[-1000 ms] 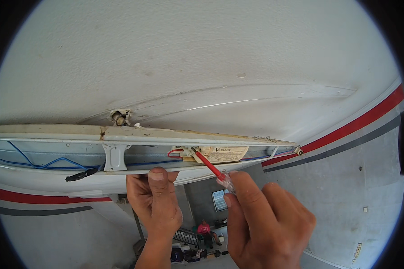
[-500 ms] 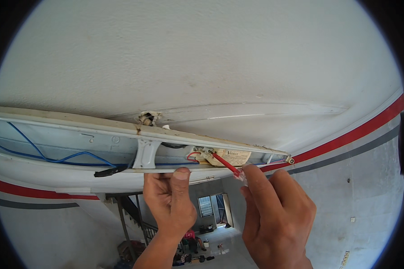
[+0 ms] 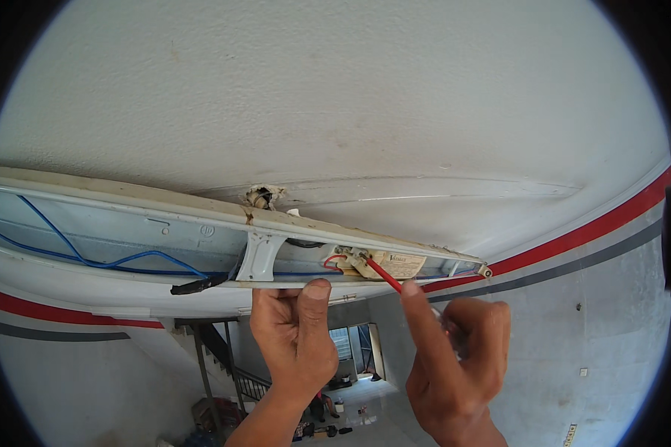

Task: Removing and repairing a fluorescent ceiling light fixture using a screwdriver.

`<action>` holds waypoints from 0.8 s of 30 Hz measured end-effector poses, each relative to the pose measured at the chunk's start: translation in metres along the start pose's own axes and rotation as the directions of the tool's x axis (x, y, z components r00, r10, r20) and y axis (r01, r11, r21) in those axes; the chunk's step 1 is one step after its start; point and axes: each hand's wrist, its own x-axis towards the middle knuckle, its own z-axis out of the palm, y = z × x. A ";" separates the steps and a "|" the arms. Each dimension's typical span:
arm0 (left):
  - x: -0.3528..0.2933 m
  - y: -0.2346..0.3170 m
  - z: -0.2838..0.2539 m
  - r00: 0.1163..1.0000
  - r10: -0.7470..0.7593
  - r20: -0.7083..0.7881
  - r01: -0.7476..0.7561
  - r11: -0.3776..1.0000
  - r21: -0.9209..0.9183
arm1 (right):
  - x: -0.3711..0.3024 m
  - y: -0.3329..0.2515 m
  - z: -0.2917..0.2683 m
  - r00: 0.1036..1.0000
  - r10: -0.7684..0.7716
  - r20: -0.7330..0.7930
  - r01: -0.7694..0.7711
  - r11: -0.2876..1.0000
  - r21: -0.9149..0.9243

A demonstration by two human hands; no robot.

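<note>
Step in hand, as judged: work on the wiring terminal (image 3: 354,258) inside an open ceiling-mounted fluorescent light fixture (image 3: 201,238), cover off.

Right hand (image 3: 455,357) pinches a red-shafted screwdriver (image 3: 384,274), index finger stretched along it; tip sits at the terminal, at about 11 o'clock from the hand. Left hand (image 3: 294,335) is half curled, thumb pressed up against the fixture's lower rim; it holds nothing.

Next move calls for keeping the tip seated square in the screw and the housing steadied; blue wires (image 3: 89,257) and a red wire (image 3: 334,259) lie close by.

Surface: white plaster ceiling (image 3: 335,97), broken cable hole (image 3: 261,196) at 12 o'clock of the fixture. Room: red and grey wall stripes (image 3: 581,238), a staircase (image 3: 227,365) far below.
</note>
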 end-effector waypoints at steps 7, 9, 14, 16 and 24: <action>-0.001 0.002 -0.001 1.000 -0.006 0.014 0.006 1.000 0.007 | -0.009 -0.013 0.010 0.976 0.100 -0.193 -0.053 0.971 0.233; -0.001 0.001 -0.001 1.000 0.004 0.007 -0.004 1.000 0.021 | -0.010 -0.014 0.014 0.949 0.189 -0.253 -0.103 0.942 0.320; -0.001 0.001 -0.007 1.000 -0.009 0.025 0.008 0.999 0.047 | -0.021 -0.010 0.047 0.803 0.398 -0.444 -0.042 0.780 0.624; -0.001 0.002 -0.009 0.998 -0.007 0.055 0.003 0.996 0.087 | -0.024 -0.013 0.048 0.814 0.424 -0.398 -0.098 0.775 0.625; 0.000 0.007 0.000 0.999 -0.035 -0.012 0.035 0.999 0.014 | -0.026 -0.015 0.052 0.819 0.455 -0.349 -0.188 0.788 0.587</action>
